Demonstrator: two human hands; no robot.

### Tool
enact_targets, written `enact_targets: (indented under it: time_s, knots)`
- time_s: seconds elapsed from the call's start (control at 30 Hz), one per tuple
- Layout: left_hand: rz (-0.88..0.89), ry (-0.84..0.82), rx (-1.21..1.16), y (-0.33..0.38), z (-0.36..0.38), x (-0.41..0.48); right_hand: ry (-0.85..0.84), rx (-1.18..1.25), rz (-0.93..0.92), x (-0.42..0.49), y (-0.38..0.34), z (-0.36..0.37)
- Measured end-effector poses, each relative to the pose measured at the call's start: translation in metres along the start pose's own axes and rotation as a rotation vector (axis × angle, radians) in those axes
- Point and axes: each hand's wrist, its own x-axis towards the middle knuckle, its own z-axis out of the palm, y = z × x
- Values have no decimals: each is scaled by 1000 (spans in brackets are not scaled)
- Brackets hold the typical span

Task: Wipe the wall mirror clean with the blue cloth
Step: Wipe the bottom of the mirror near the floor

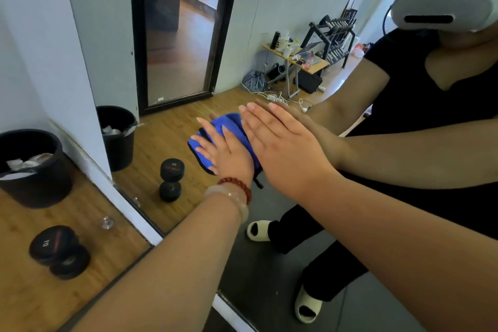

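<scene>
The wall mirror (167,121) begins at a white strip (134,214) that runs from the near bottom to the far left. To the left of this edge, on the wooden floor, stand a black bin (29,167) and a dumbbell (59,250), and both appear again in the glass. Between the edge and the cloth there is a wide piece of free glass. To the right, the glass shows the person's own reflection.

The blue cloth (229,124) lies flat against the mirror, well to the right of the edge. The left hand (226,151) presses on it with the palm; the fingers are straight and spread, not curled around it. A red bead bracelet (237,187) is on this wrist. The right hand (283,148) is just to the right, also flat on the glass, with fingers straight and close together. Its side covers the right border of the cloth.

The cloth is folded into a pad. It shows past the left fingers on the far and left sides. Which way its long side runs, I cannot tell.
</scene>
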Motion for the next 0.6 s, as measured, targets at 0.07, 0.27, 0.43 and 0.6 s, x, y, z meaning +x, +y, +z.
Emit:
enact_targets:
  time_s: [0.07,0.27,0.43,0.6]
  knots:
    - [-33,58,-49,21,3,-3,6,8,29,-16,4,0]
    - [11,-68,-27,-5,28,-81,10,-45,38,-57,15,9]
    - [-129,-22,-181,42,13,-59,105,-43,77,-99,26,18]
    - [-88,19,-161,31,33,-99,169,2,83,-144,37,25]
